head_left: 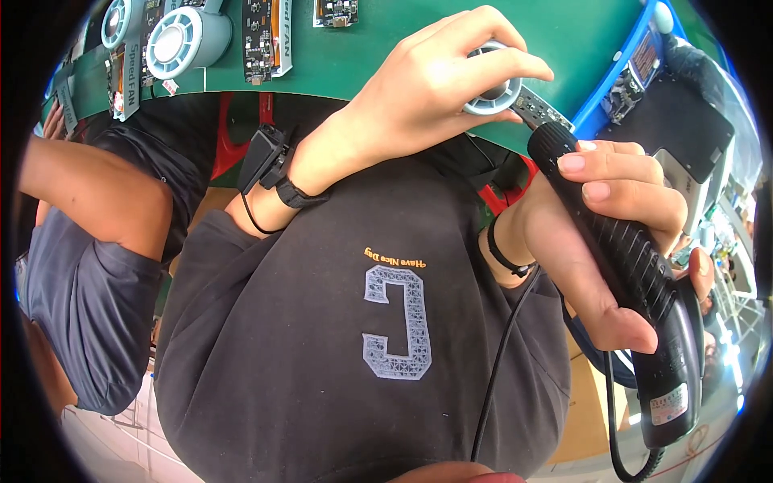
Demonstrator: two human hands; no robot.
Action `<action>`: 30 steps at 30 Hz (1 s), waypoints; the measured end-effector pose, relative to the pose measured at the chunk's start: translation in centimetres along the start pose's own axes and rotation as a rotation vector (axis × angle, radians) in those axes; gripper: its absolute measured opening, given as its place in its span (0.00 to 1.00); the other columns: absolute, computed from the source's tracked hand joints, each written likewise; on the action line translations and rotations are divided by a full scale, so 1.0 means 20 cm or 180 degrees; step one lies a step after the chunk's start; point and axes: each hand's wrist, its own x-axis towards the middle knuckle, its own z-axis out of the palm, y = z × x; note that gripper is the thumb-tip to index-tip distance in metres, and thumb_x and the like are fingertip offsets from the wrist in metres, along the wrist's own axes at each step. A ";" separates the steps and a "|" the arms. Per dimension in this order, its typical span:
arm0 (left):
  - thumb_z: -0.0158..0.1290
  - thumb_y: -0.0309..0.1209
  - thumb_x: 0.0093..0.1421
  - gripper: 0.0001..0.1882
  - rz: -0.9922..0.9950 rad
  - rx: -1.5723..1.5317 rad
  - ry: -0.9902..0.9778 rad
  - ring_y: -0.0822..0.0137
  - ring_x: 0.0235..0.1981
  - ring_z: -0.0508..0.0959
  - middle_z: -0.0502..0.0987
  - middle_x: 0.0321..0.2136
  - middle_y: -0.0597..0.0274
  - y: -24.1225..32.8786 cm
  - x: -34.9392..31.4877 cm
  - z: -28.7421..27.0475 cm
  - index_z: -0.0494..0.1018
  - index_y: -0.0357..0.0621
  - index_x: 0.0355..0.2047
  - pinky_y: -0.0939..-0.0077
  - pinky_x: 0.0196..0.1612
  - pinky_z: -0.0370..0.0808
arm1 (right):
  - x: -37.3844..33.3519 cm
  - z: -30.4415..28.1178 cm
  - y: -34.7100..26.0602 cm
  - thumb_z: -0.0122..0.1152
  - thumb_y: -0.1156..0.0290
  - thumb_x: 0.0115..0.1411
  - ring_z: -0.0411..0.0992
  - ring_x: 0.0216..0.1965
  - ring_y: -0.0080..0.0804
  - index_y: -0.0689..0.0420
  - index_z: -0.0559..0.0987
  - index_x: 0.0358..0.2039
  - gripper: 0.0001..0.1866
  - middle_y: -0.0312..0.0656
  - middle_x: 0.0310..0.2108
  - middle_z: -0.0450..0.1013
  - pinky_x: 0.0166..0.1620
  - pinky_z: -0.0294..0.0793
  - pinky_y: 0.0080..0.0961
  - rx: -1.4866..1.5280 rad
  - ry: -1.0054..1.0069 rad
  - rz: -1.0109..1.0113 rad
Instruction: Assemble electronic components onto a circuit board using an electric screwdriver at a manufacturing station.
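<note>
My left hand (435,80) is closed around a small round grey fan housing (495,92) on the green work mat (362,56). A black strap with a cable sits on that wrist. My right hand (620,217) grips a black corded electric screwdriver (644,274). Its front end points up toward the fan housing and the small circuit board (538,107) beside it. The tip itself is hidden. My dark shirt (354,322) fills the middle of the view.
Pale blue fan housings (181,36) and several circuit boards (258,40) lie on the mat at the upper left. A blue bin (624,68) and a black tray (684,121) stand at the upper right. Another person in a grey shirt (88,274) is at my left.
</note>
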 end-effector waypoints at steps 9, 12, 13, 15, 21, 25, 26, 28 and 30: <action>0.64 0.20 0.52 0.21 0.0014 0.0170 -0.0106 0.57 0.35 0.78 0.75 0.37 0.55 0.01 0.01 -0.02 0.79 0.40 0.48 0.68 0.36 0.76 | 0.00 0.02 0.00 0.26 0.27 0.69 0.63 0.07 0.34 0.56 0.63 0.56 0.42 0.45 0.15 0.64 0.09 0.61 0.26 -0.0022 -0.0024 -0.0068; 0.63 0.20 0.52 0.21 -0.0010 0.0203 -0.0145 0.56 0.35 0.78 0.75 0.37 0.55 0.01 0.01 -0.02 0.79 0.40 0.48 0.68 0.37 0.76 | -0.01 0.05 0.00 0.26 0.28 0.69 0.63 0.08 0.34 0.57 0.62 0.55 0.41 0.45 0.15 0.64 0.09 0.60 0.25 -0.0024 0.0016 -0.0092; 0.63 0.20 0.52 0.21 -0.0021 0.0217 -0.0166 0.56 0.35 0.78 0.75 0.37 0.55 0.01 0.00 -0.03 0.79 0.40 0.48 0.68 0.37 0.76 | -0.01 0.05 0.00 0.26 0.28 0.70 0.63 0.08 0.34 0.57 0.62 0.55 0.41 0.45 0.15 0.64 0.09 0.60 0.25 -0.0023 0.0028 -0.0097; 0.63 0.20 0.52 0.20 -0.0052 0.0249 -0.0190 0.56 0.36 0.78 0.74 0.38 0.55 0.02 -0.01 -0.03 0.79 0.40 0.48 0.68 0.37 0.76 | -0.01 0.07 0.02 0.26 0.28 0.69 0.63 0.07 0.34 0.57 0.62 0.55 0.41 0.45 0.15 0.64 0.09 0.61 0.25 0.0033 0.0074 -0.0092; 0.61 0.21 0.55 0.18 -0.0085 0.0239 -0.0253 0.53 0.33 0.78 0.76 0.34 0.53 0.03 0.01 -0.04 0.78 0.38 0.48 0.65 0.37 0.76 | -0.03 0.03 0.06 0.29 0.27 0.69 0.63 0.08 0.34 0.55 0.63 0.53 0.41 0.44 0.16 0.65 0.11 0.63 0.25 0.0211 -0.0199 -0.0146; 0.73 0.26 0.42 0.28 -0.1567 -0.1187 0.0242 0.60 0.39 0.79 0.76 0.38 0.63 0.14 -0.04 0.01 0.80 0.51 0.46 0.67 0.40 0.78 | -0.05 0.01 0.09 0.31 0.27 0.69 0.64 0.10 0.34 0.54 0.63 0.54 0.39 0.44 0.17 0.65 0.13 0.66 0.25 0.0298 -0.0329 -0.0166; 0.73 0.26 0.42 0.28 -0.1560 -0.1191 0.0246 0.60 0.39 0.79 0.76 0.38 0.63 0.14 -0.04 0.01 0.80 0.51 0.46 0.67 0.40 0.78 | -0.05 0.01 0.08 0.32 0.27 0.69 0.65 0.10 0.34 0.54 0.63 0.54 0.39 0.44 0.17 0.65 0.13 0.66 0.25 0.0301 -0.0358 -0.0175; 0.73 0.27 0.42 0.28 -0.1570 -0.1274 0.0302 0.59 0.39 0.79 0.75 0.38 0.64 0.14 -0.04 0.02 0.79 0.52 0.46 0.65 0.40 0.78 | -0.05 0.00 0.09 0.34 0.28 0.69 0.65 0.11 0.34 0.54 0.62 0.54 0.38 0.44 0.18 0.66 0.14 0.68 0.25 0.0314 -0.0414 -0.0203; 0.72 0.27 0.42 0.28 -0.1543 -0.1303 0.0334 0.58 0.39 0.79 0.75 0.37 0.64 0.13 -0.02 0.02 0.78 0.52 0.46 0.65 0.40 0.78 | -0.06 0.02 0.09 0.34 0.28 0.69 0.66 0.11 0.34 0.53 0.62 0.54 0.38 0.44 0.18 0.66 0.15 0.68 0.25 0.0322 -0.0438 -0.0252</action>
